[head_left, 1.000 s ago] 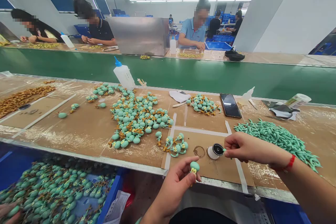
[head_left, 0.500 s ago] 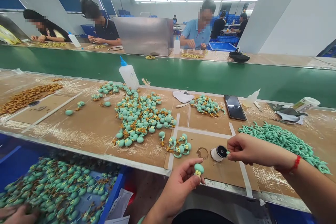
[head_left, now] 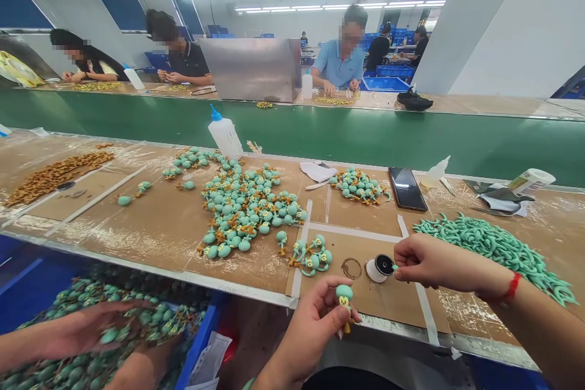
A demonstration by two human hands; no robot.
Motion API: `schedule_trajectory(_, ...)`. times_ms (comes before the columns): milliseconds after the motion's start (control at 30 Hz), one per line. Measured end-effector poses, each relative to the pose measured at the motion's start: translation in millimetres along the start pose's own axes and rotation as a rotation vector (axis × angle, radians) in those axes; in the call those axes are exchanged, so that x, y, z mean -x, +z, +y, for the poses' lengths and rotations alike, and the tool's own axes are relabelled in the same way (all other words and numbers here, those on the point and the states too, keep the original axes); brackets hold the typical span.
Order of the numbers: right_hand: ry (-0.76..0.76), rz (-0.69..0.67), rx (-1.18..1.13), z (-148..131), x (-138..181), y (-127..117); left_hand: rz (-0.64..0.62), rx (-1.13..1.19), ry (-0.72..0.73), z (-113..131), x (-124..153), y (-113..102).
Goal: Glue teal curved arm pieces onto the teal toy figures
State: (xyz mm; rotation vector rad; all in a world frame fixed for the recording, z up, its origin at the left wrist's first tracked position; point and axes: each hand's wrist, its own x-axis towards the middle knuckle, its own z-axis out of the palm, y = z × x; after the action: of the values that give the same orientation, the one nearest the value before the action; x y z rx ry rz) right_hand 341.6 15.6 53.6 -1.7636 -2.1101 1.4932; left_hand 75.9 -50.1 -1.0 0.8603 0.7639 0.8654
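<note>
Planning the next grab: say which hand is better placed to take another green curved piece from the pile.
Probably the right hand: the green pile lies just beyond it, while the left hand grips a figure.

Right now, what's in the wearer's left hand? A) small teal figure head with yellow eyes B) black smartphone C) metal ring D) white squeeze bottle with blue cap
A: the left hand pinches the small teal figure head with yellow eyes between thumb and fingers, at the table's near edge.

Beside the phone (head_left: 407, 188), the one phone here: two glue bottles (head_left: 225, 134) on the near bench, one small round pot (head_left: 378, 268), one wire ring (head_left: 351, 268), four figures (head_left: 314, 254) in the closest cluster, piles too many to count.
</note>
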Motion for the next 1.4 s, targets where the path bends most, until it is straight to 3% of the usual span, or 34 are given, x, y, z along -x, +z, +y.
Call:
schedule_trajectory(133, -0.054, 0.059, 0.027, -3, 9, 0, 0.024, 0.03, 0.021, -3, -2, 1)
schedule_trajectory(233, -0.112, 0.186, 0.028, -5, 19, 9, 0.031, 0.048, 0.055, 1, -3, 5)
schedule_trajectory(367, -0.316, 0.373, -0.216, -15, 32, 38, 0.026, 0.083, 0.086, 11, -6, 15)
schedule_trajectory(500, -0.38, 0.359, -0.591, -30, 38, 70, 0.016, 0.07, 0.095, 17, -8, 25)
schedule_trajectory(633, -0.332, 0.312, -0.766, -37, 39, 83, 0.019, 0.051, 0.115, 16, -9, 30)
schedule_trajectory(967, -0.327, 0.362, -0.805, -33, 40, 85, -0.025, 0.025, 0.117, 21, -8, 41)
schedule_trajectory(1400, -0.388, 0.536, -0.429, -48, 52, 86, -0.034, 0.057, 0.126, 17, -7, 43)
